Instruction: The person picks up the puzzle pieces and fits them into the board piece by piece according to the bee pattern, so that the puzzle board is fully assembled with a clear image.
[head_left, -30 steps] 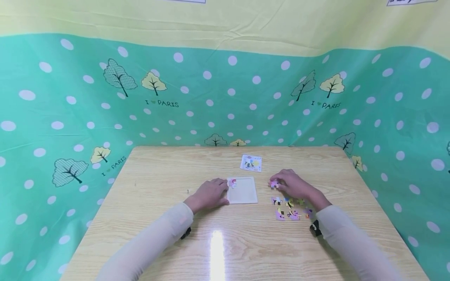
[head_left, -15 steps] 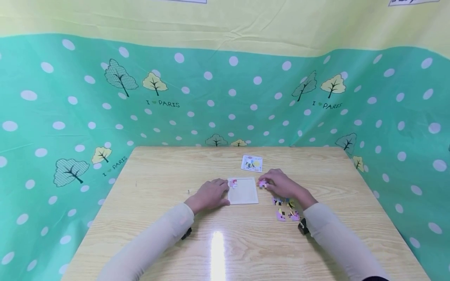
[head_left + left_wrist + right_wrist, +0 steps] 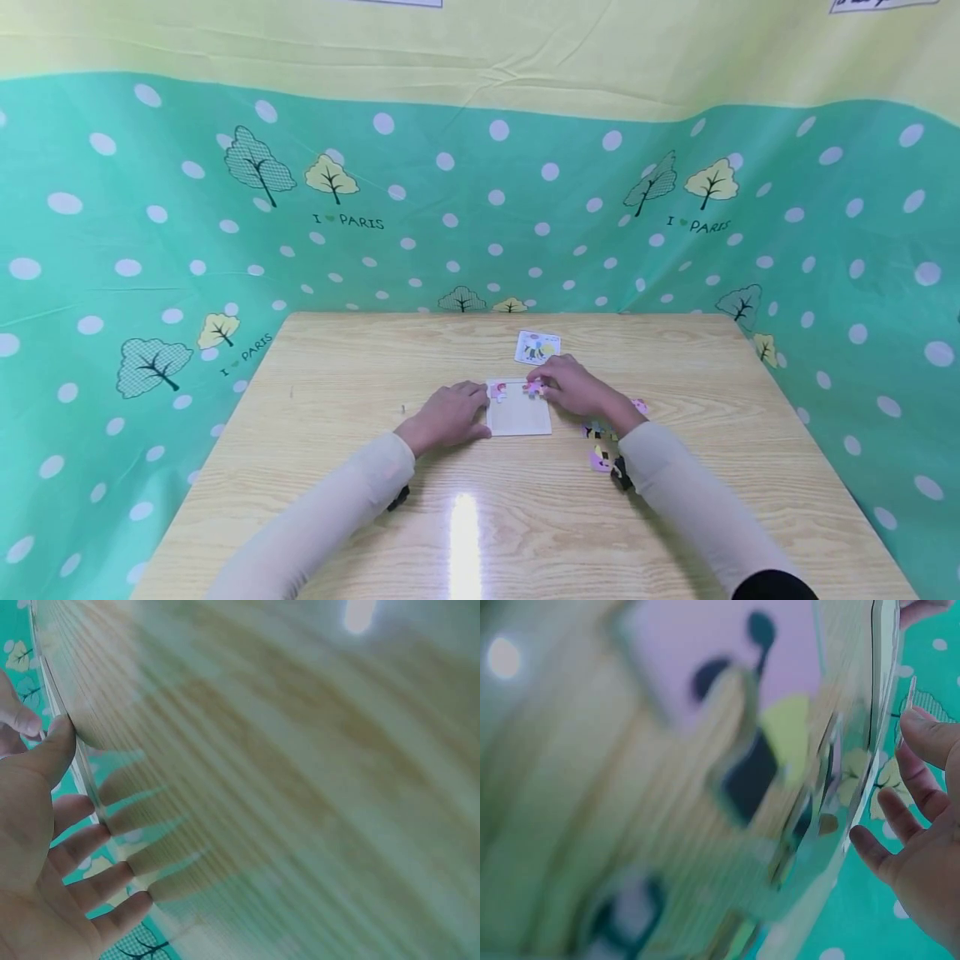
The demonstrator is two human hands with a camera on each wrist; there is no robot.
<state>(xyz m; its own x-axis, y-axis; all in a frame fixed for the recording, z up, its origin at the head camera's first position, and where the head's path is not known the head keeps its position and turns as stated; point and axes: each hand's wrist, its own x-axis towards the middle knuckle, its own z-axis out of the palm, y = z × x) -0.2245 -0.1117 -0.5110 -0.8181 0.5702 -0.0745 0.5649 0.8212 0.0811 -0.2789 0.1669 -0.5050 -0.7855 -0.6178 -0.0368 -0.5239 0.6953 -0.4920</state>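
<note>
My right hand pinches a pink jigsaw puzzle piece between thumb and fingertip, over the upper right part of a white puzzle tray. In the right wrist view this piece appears edge-on as a thin sliver, the other fingers spread apart. Another puzzle piece, pink with a red-topped figure, lies in the tray's upper left corner. At the tray's left side rests my left hand, fingers relaxed and touching the edge. The left wrist view shows its thumb and fingers extended, with nothing gripped.
Loose puzzle pieces lie right of the tray, partly hidden under my right forearm. A picture card with a bee-like figure lies behind the tray. A green dotted curtain surrounds the wooden table.
My right hand has carried the pink puzzle piece leftward from beside the loose pieces to over the tray. My left hand has stayed at the tray's left edge.
</note>
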